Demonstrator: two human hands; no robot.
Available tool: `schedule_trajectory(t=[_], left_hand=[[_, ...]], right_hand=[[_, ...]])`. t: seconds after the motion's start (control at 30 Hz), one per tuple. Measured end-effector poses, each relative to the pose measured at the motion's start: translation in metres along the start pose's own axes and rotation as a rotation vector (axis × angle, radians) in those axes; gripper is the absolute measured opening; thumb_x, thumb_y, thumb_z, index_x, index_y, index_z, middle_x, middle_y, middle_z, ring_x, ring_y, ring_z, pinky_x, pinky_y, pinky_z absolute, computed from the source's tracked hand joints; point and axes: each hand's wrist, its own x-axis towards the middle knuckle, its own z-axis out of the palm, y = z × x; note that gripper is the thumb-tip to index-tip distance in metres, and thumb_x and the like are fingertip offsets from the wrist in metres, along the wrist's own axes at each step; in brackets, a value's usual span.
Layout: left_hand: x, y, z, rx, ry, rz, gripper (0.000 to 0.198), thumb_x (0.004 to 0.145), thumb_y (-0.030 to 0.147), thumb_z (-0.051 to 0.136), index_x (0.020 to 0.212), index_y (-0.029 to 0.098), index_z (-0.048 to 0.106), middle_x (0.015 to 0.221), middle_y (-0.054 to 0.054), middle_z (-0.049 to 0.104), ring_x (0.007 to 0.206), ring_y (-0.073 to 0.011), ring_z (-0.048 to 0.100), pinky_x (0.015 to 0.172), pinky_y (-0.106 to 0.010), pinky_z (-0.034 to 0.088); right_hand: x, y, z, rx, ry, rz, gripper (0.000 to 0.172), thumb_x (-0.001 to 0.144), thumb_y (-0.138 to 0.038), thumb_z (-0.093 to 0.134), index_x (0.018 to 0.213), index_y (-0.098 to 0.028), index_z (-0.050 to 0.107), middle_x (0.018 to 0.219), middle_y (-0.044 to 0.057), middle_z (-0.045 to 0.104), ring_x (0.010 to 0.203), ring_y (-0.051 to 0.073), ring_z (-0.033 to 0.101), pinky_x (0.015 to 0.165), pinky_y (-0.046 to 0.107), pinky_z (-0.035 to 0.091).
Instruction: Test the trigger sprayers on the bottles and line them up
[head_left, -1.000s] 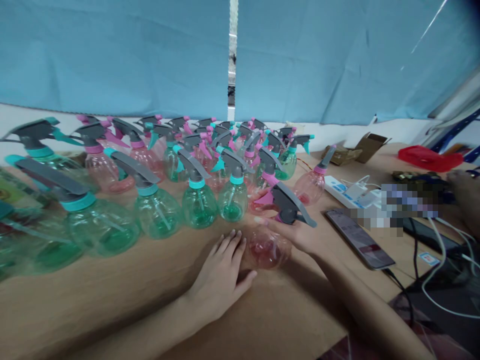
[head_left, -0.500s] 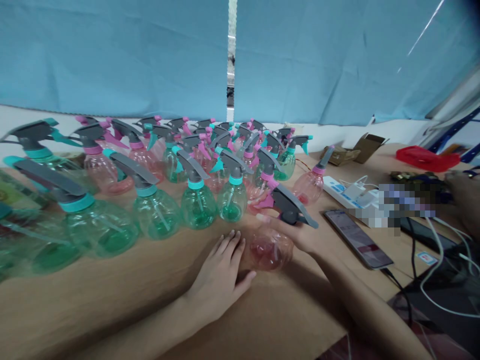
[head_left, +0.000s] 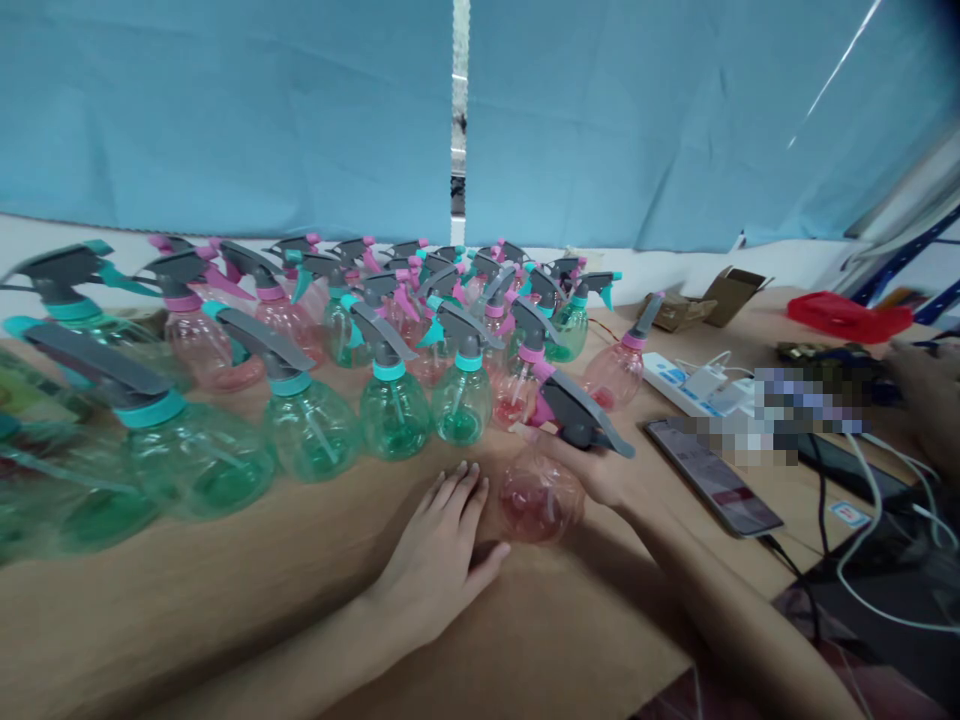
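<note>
My right hand (head_left: 589, 468) is closed round the neck of a pink spray bottle (head_left: 538, 497) with a grey and pink trigger head, which stands on the table. The trigger head shows above my fingers. Flat on the tabletop to its left lies my left hand (head_left: 442, 535), fingers stretched out, holding nothing. Just beyond my hands stand green spray bottles (head_left: 460, 405) with turquoise collars and grey heads, and a second green spray bottle (head_left: 395, 415) beside them. A pink spray bottle (head_left: 616, 372) stands further right.
Several more green and pink bottles crowd the back and left of the table (head_left: 300, 600). To the right lie a phone (head_left: 712, 478) on a cable, a white power strip (head_left: 675, 385), a small cardboard box (head_left: 735, 295) and a red tray (head_left: 847, 315). Another person's hand (head_left: 926, 375) shows at the right edge.
Almost nothing differs. The whole view has shifted very slightly, while both hands keep their places and my right hand still grips the pink spray bottle.
</note>
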Motion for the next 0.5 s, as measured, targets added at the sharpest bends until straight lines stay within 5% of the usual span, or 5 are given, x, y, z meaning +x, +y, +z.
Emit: schedule_trajectory(t=[0.5], left_hand=[[-0.0009, -0.0003, 0.0021, -0.002, 0.000, 0.002, 0.061, 0.089, 0.046, 0.050, 0.130, 0.002, 0.047, 0.138, -0.020, 0.045, 0.128, -0.0326, 0.040, 0.105, -0.048, 0.033]], right_hand=[[0.0020, -0.0051, 0.0042, 0.009, 0.002, 0.040, 0.036, 0.065, -0.057, 0.066, 0.079, -0.024, 0.068, 0.065, 0.002, 0.064, 0.064, 0.021, 0.061, 0.064, 0.037, 0.052]])
